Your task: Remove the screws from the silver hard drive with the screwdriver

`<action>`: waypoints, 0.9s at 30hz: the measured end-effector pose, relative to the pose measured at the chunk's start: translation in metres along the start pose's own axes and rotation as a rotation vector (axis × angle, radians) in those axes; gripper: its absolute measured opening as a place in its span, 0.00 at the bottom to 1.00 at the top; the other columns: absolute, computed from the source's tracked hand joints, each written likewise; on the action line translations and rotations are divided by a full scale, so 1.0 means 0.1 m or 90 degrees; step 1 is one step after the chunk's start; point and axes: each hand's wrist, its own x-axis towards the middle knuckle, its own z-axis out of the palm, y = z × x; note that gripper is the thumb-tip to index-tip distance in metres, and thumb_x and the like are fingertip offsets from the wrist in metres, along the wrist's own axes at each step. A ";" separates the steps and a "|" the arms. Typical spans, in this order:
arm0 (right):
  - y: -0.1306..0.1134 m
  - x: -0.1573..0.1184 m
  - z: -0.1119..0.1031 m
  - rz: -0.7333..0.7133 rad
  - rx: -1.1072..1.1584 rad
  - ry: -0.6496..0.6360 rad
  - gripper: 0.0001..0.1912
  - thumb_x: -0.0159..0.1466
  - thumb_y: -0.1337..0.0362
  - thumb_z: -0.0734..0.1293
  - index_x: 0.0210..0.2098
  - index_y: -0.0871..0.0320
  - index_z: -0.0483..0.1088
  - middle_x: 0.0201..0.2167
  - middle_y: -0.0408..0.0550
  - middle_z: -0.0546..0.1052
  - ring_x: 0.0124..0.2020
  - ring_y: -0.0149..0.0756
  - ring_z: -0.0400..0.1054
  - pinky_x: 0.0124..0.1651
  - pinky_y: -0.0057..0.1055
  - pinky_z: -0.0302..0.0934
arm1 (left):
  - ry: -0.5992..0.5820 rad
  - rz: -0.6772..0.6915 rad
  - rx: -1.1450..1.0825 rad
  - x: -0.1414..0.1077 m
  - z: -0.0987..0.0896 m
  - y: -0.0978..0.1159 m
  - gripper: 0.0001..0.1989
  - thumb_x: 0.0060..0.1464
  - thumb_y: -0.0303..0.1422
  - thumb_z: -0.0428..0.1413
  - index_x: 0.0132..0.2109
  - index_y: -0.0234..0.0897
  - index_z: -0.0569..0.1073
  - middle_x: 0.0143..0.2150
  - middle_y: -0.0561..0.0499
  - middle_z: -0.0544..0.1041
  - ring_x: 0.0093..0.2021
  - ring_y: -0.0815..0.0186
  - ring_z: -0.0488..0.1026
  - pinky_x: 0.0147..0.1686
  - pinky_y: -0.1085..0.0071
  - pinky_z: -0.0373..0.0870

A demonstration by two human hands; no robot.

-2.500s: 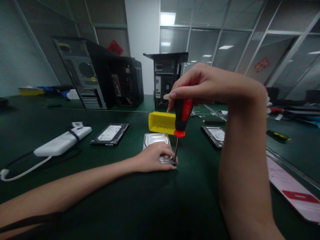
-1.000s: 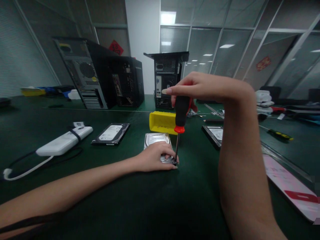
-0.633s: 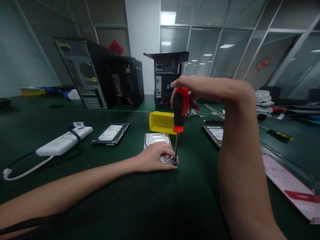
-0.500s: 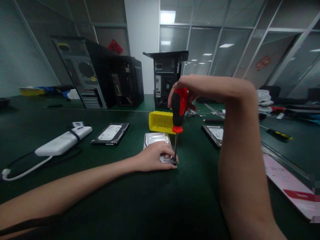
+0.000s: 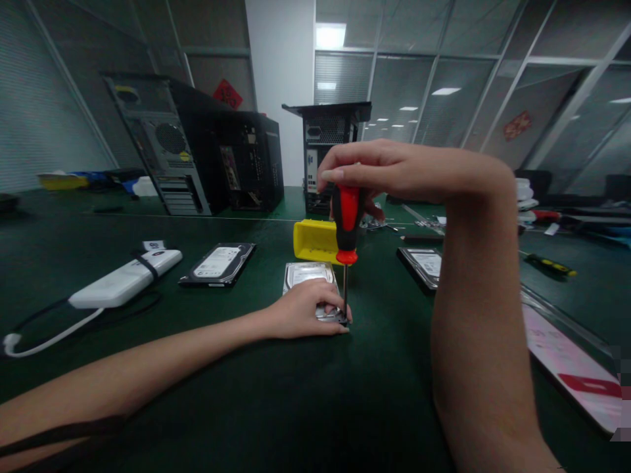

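Gripping the screwdriver (image 5: pixel 348 217) in the right hand (image 5: pixel 389 165), tip down at the near right corner of the hard drive (image 5: pixel 309 271), below frame centre; clasping it with the left hand (image 5: pixel 311 309); leaving a wide gap before the second drive (image 5: pixel 422 265) at right.

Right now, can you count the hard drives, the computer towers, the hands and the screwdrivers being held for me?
Hard drives: 3 (left drive, middle drive, right drive)
Computer towers: 3 (leftmost tower, second tower, third tower)
Hands: 2 (left hand, right hand)
Held screwdrivers: 1 (red-and-black screwdriver)
Total: 9
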 end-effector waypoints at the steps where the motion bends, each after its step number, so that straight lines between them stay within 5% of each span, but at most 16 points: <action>1: 0.00 0.00 0.00 0.002 -0.008 -0.001 0.16 0.66 0.55 0.58 0.45 0.60 0.68 0.35 0.47 0.71 0.27 0.25 0.61 0.25 0.21 0.54 | 0.000 0.003 -0.001 0.00 0.00 0.00 0.10 0.52 0.35 0.60 0.42 0.38 0.77 0.30 0.55 0.65 0.34 0.67 0.66 0.36 0.73 0.60; 7: -0.01 -0.02 0.00 -0.008 -0.047 0.014 0.17 0.66 0.55 0.58 0.39 0.62 0.70 0.29 0.45 0.70 0.25 0.25 0.60 0.27 0.22 0.55 | -0.001 0.003 -0.002 0.00 0.00 0.01 0.09 0.52 0.35 0.60 0.42 0.38 0.77 0.29 0.55 0.66 0.33 0.67 0.66 0.35 0.73 0.60; 20: 0.05 -0.06 -0.05 -0.048 -0.033 -0.040 0.17 0.63 0.62 0.64 0.50 0.62 0.67 0.42 0.49 0.71 0.30 0.24 0.64 0.27 0.20 0.56 | -0.006 -0.010 0.001 0.00 0.00 0.02 0.10 0.52 0.35 0.60 0.42 0.37 0.77 0.30 0.54 0.66 0.34 0.66 0.66 0.36 0.72 0.60; 27: -0.04 -0.10 -0.04 0.002 0.009 -0.045 0.14 0.60 0.59 0.67 0.44 0.59 0.68 0.38 0.45 0.73 0.26 0.24 0.63 0.25 0.21 0.56 | -0.006 -0.014 -0.013 0.01 -0.01 0.04 0.09 0.53 0.35 0.60 0.42 0.38 0.77 0.33 0.53 0.70 0.36 0.66 0.67 0.38 0.71 0.61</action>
